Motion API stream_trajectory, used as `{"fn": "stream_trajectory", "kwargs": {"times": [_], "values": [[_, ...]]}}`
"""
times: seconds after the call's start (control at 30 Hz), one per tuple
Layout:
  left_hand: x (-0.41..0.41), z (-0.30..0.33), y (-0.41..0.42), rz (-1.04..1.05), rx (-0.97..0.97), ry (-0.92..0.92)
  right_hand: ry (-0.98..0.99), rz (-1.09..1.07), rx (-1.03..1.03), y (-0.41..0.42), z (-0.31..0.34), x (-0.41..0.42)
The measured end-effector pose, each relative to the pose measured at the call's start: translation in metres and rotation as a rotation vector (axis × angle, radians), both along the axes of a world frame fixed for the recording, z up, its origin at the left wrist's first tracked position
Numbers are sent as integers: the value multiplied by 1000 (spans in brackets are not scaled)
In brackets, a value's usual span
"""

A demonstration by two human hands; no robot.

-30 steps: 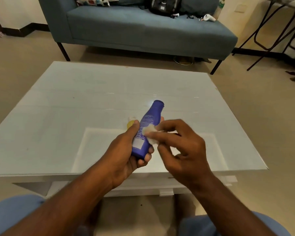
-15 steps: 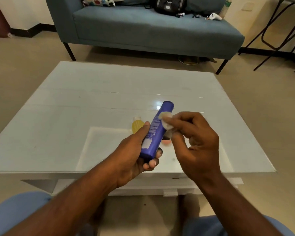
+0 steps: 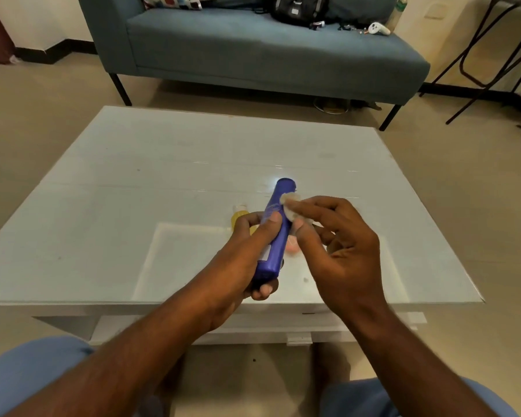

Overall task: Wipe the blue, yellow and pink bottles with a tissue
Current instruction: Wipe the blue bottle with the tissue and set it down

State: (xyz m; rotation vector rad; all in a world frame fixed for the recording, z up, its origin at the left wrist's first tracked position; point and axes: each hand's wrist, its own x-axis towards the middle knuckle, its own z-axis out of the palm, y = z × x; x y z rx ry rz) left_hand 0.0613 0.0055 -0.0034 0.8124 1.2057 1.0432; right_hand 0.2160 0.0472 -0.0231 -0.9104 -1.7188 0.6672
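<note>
Gripping blue bottle point(image 3: 275, 233) in left hand point(image 3: 238, 263), tilted for access. Pinched tissue point(image 3: 290, 206) in right hand point(image 3: 340, 251), pressed near the cap to wipe.

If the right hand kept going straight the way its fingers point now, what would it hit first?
The right hand points left and slightly away, pinching the tissue against the blue bottle, so the bottle is met at once. Beyond it lies the left hand's thumb; the depth to the yellow bottle is unclear.
</note>
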Motion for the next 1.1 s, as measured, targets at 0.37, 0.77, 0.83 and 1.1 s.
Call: {"fn": "stream_trajectory", "kwargs": {"times": [0.37,0.77,0.83,1.1], "values": [[-2,-4,0,-51,-64,-198,-103,25,84,-3,3,-1],[-7,-6,4,152,-57,-213,-288,168,228,-11,-2,-7],[-5,-3,2,34,-104,-256,-196,34,168,0,3,0],[-16,-6,5,269,-78,-195,-291,276,234,-25,-10,-16]]}}
